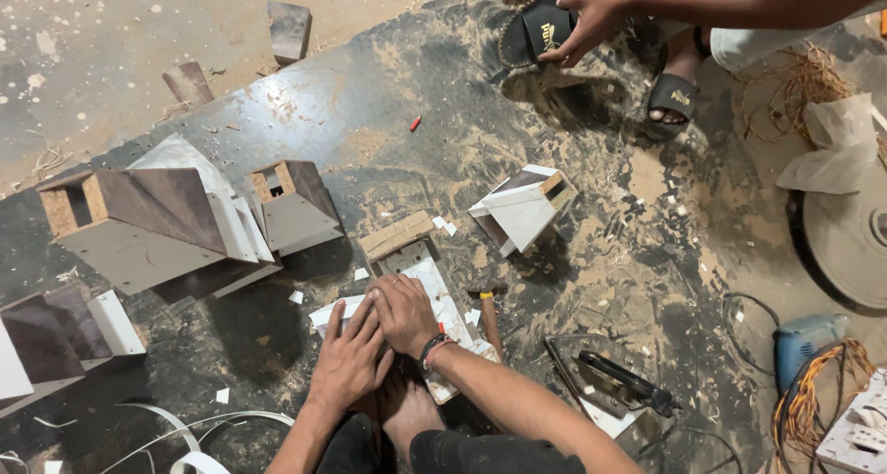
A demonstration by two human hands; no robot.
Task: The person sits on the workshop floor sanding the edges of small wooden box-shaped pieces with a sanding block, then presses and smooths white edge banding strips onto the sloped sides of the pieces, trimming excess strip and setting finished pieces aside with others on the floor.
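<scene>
White laminate strip (334,311) lies under left hand (351,358) fingers (356,324).

I have one view only, from the camera on my head, looking steeply down at the dark board (480,160) on the floor. It sits close above my hands (379,335), with another person's hand (591,17) at the far edge.

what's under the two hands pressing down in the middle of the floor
Both the left hand and right hand press on a white-faced flat panel. A bare foot shows below them. The panel's part beneath the palms is hidden.
</scene>
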